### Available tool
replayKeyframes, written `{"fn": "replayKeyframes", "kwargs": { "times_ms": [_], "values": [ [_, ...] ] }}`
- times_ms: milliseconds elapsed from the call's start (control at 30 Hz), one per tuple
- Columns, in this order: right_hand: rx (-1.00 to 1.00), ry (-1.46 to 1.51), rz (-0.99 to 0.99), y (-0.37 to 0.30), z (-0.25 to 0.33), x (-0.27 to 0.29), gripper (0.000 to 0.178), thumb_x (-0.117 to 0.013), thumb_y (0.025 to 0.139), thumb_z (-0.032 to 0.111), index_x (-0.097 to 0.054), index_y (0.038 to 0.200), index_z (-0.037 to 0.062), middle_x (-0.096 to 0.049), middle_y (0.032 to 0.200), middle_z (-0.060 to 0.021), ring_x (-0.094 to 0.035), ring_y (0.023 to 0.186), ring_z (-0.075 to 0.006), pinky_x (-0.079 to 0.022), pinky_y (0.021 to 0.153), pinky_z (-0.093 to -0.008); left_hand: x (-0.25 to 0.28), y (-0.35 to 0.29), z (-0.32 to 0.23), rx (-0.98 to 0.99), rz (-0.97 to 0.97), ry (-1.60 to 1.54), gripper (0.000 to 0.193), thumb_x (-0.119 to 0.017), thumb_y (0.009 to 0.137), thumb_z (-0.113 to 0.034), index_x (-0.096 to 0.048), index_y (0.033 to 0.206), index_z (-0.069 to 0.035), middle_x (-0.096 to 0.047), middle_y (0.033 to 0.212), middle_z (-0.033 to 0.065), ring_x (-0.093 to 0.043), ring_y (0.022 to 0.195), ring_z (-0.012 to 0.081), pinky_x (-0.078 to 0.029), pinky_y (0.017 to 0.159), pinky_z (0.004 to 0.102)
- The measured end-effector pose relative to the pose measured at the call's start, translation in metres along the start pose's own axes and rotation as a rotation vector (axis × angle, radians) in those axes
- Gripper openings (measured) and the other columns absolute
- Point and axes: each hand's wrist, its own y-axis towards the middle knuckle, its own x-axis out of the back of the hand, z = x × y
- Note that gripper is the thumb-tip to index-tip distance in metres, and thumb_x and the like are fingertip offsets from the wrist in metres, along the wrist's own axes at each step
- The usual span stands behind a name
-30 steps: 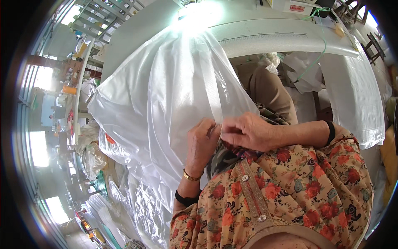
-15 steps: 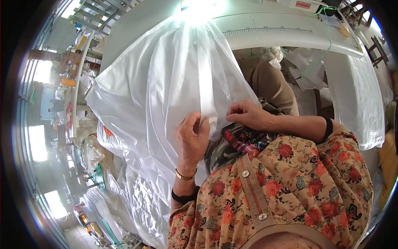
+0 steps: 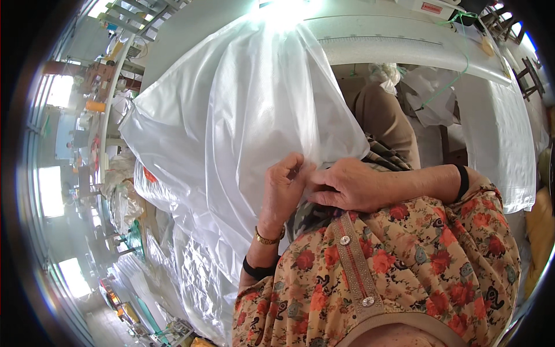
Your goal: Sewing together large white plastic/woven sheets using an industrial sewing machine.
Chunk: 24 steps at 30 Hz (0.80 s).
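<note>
A large sheet of thin, shiny white woven material (image 3: pixel 237 104) hangs in folds from beneath a bright light at the top down over my lap. Its gathered lower edge reaches my two hands, which meet in front of my body. My left hand (image 3: pixel 282 188) is closed, thumb and fingers pinching the edge of the sheet. Right beside it my right hand (image 3: pixel 350 185) is closed too, its fingers curled in on the same edge. The fingertips partly cover the gripped spot.
Behind the sheet stands a pale work table (image 3: pixel 370 29) with a ruler scale along it. A green cord (image 3: pixel 467 52) dangles over its edge. More white material (image 3: pixel 500 139) drapes at the right. Crinkled white sheeting (image 3: pixel 202 283) lies low at the left, near a metal-legged rack.
My hands have come together: the left moved right, and the right moved slightly down and left. The white strip hanging between them has folded in, and both now grip the sheet's edge.
</note>
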Motion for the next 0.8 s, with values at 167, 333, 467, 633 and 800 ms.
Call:
{"fn": "replayKeyframes", "kwargs": {
  "times_ms": [167,333,467,633,800],
  "values": [
    [-0.015,-0.443,-0.138,-0.002,0.004,0.005,0.030,-0.065,0.088,0.032,-0.059,0.090,0.0025,-0.057,0.056,-0.0134,-0.061,0.055,-0.0351,-0.047,0.054,-0.0441,-0.001,-0.001,0.002,0.023,-0.004,-0.046,0.008,-0.064,0.085,-0.002,-0.057,0.085,0.002,-0.048,0.064,0.0010,-0.040,0.064,0.0058,-0.038,0.055,0.0247],
    [0.172,-0.464,-0.115,0.005,-0.008,-0.001,0.029,-0.065,0.087,0.029,-0.058,0.090,0.0013,-0.056,0.054,-0.0124,-0.060,0.052,-0.0332,-0.046,0.051,-0.0422,-0.002,-0.002,-0.012,-0.016,-0.033,-0.070,0.005,-0.060,0.087,-0.001,-0.058,0.090,0.002,-0.051,0.067,0.0012,-0.043,0.067,0.0059,-0.041,0.059,0.0237],
    [0.088,-0.429,0.022,0.005,0.002,0.002,0.017,-0.064,0.086,0.019,-0.054,0.087,0.0050,-0.055,0.056,-0.0081,-0.057,0.052,-0.0326,-0.048,0.067,-0.0409,0.005,-0.002,-0.005,-0.081,-0.007,-0.022,0.007,-0.057,0.091,-0.004,-0.058,0.094,0.002,-0.051,0.069,0.0011,-0.043,0.067,0.0065,-0.041,0.059,0.0237],
    [0.129,-0.476,0.111,0.008,0.000,-0.003,0.018,-0.063,0.086,0.020,-0.055,0.087,0.0046,-0.058,0.061,-0.0069,-0.059,0.054,-0.0294,-0.048,0.067,-0.0400,-0.002,0.001,-0.003,-0.079,-0.108,-0.041,0.011,-0.055,0.095,-0.007,-0.055,0.088,0.001,-0.044,0.065,-0.0013,-0.037,0.063,0.0069,-0.035,0.055,0.0252],
    [0.392,-0.488,0.059,0.008,-0.015,0.008,0.022,-0.067,0.083,0.020,-0.056,0.093,0.0037,-0.058,0.066,-0.0078,-0.061,0.057,-0.0304,-0.048,0.057,-0.0390,-0.008,0.006,-0.013,-0.025,-0.129,-0.179,0.017,-0.059,0.094,-0.009,-0.051,0.082,0.000,-0.037,0.061,-0.0030,-0.031,0.059,0.0061,-0.031,0.051,0.0260]
  ]
}}
